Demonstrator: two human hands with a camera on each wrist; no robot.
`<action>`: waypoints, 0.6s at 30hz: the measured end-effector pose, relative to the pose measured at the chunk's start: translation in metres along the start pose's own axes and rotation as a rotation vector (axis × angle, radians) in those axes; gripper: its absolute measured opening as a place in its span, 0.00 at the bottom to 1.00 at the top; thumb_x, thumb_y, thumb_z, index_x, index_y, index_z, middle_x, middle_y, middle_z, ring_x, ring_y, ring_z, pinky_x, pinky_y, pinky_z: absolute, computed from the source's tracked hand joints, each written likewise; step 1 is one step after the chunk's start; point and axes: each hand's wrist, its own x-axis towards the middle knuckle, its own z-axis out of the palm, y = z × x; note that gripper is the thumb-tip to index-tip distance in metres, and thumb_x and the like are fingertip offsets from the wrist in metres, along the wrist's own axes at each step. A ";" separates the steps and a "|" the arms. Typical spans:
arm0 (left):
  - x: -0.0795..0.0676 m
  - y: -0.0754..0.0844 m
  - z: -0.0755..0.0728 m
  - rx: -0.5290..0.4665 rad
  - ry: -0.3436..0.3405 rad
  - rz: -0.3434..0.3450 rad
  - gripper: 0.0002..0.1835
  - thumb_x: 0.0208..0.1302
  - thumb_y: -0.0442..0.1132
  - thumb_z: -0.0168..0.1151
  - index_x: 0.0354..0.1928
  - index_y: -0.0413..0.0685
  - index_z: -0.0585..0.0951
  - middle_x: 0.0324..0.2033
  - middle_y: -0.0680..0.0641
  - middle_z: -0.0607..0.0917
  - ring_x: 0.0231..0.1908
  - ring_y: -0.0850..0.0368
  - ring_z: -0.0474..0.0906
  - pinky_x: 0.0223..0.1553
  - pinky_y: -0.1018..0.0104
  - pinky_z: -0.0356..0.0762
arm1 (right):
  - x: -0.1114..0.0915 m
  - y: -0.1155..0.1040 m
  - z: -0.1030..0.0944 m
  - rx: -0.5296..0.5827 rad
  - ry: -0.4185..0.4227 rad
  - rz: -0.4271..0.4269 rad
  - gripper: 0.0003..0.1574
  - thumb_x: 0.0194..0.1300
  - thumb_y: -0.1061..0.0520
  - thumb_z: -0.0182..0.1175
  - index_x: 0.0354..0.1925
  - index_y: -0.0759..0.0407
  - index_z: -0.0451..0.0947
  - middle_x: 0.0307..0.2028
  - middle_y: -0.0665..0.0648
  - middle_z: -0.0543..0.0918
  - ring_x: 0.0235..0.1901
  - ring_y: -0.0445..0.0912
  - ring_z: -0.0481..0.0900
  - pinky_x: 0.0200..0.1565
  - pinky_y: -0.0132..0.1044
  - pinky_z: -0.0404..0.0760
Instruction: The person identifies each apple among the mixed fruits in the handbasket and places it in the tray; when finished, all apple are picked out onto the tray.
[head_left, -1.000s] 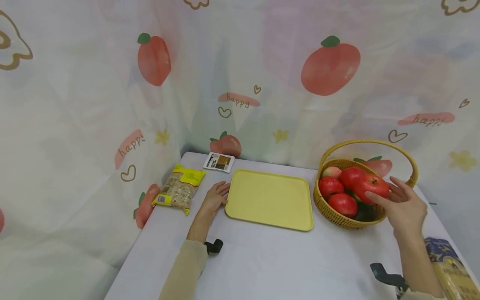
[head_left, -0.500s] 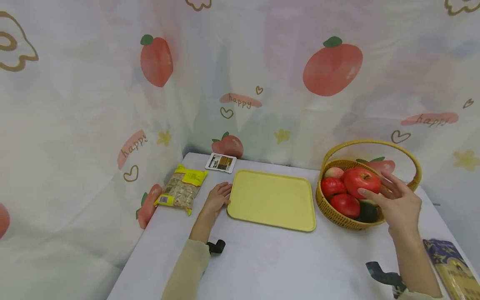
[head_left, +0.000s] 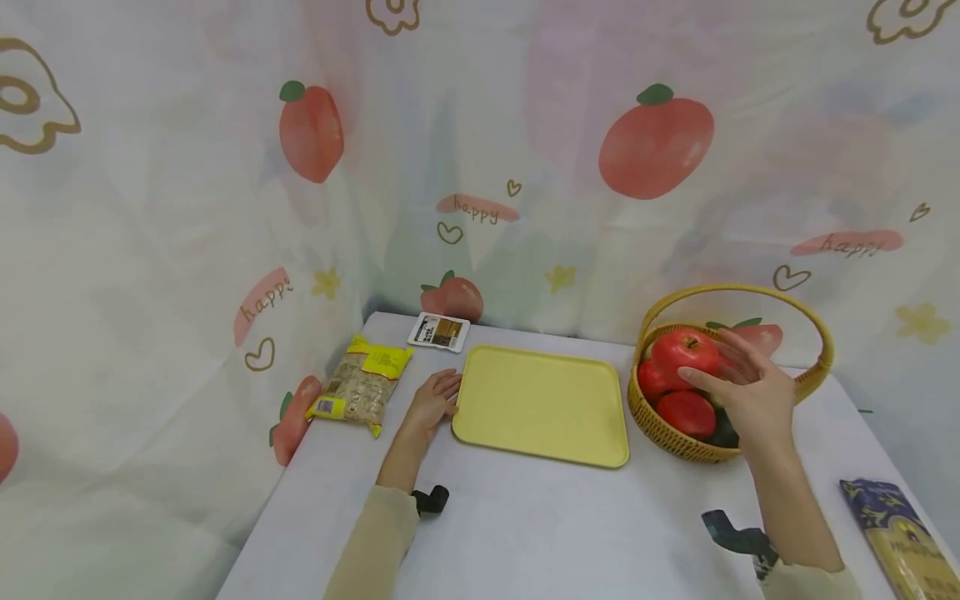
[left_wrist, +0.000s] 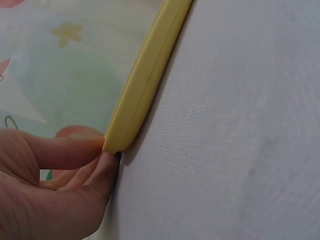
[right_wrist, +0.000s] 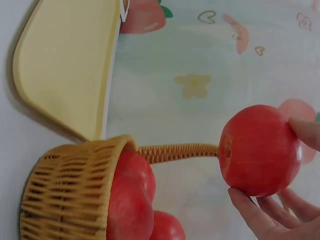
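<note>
My right hand (head_left: pixel 756 400) holds a red apple (head_left: pixel 686 352) between thumb and fingers, above the wicker basket (head_left: pixel 667 437). In the right wrist view the apple (right_wrist: pixel 260 150) hangs apart from the red fruit (right_wrist: pixel 131 207) that fills the basket. My left hand (head_left: pixel 431 402) is at the left edge of a yellow tray (head_left: pixel 540 408) lying on the table. Up close in the left wrist view, the thumb and fingers pinch the rim of the tray (left_wrist: pixel 145 80) at its corner. Below the right hand a dark green fruit (head_left: pixel 723 431) shows partly.
A yellow-ended bag of dry food (head_left: pixel 363 385) lies left of the tray, with a small flat packet (head_left: pixel 439 332) behind it. At the right edge is a blue and gold package (head_left: pixel 900 533). The basket's tall handle (head_left: pixel 738 288) arches up behind the apple. Printed curtains (head_left: pixel 525 125) enclose the table.
My right hand has carried the apple leftward and slightly up over the basket, toward the tray. The left hand stays at the tray's edge.
</note>
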 end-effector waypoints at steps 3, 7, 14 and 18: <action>0.001 -0.001 -0.002 0.003 0.002 0.002 0.48 0.47 0.03 0.44 0.75 0.31 0.64 0.72 0.30 0.69 0.74 0.37 0.64 0.74 0.49 0.66 | 0.003 -0.003 0.011 -0.034 -0.022 -0.020 0.49 0.59 0.47 0.78 0.75 0.37 0.70 0.70 0.48 0.76 0.67 0.48 0.71 0.47 0.15 0.78; 0.001 -0.001 -0.004 0.018 -0.003 0.011 0.46 0.48 0.03 0.44 0.74 0.30 0.64 0.72 0.29 0.69 0.74 0.37 0.64 0.74 0.49 0.66 | 0.007 -0.004 0.024 -0.020 -0.065 -0.043 0.50 0.60 0.48 0.78 0.76 0.38 0.69 0.71 0.50 0.75 0.69 0.51 0.70 0.47 0.16 0.80; 0.001 -0.002 -0.004 0.007 -0.008 0.002 0.45 0.49 0.04 0.45 0.74 0.30 0.65 0.72 0.29 0.69 0.74 0.37 0.65 0.75 0.50 0.65 | 0.012 -0.008 0.046 0.036 -0.134 -0.030 0.50 0.60 0.45 0.77 0.76 0.37 0.69 0.73 0.52 0.73 0.68 0.52 0.71 0.47 0.17 0.80; 0.003 -0.003 -0.003 -0.005 -0.025 0.017 0.45 0.49 0.03 0.42 0.73 0.27 0.64 0.72 0.27 0.68 0.74 0.35 0.63 0.75 0.48 0.64 | 0.015 -0.009 0.057 0.056 -0.144 -0.037 0.50 0.60 0.48 0.78 0.77 0.41 0.69 0.72 0.52 0.74 0.64 0.46 0.73 0.46 0.17 0.80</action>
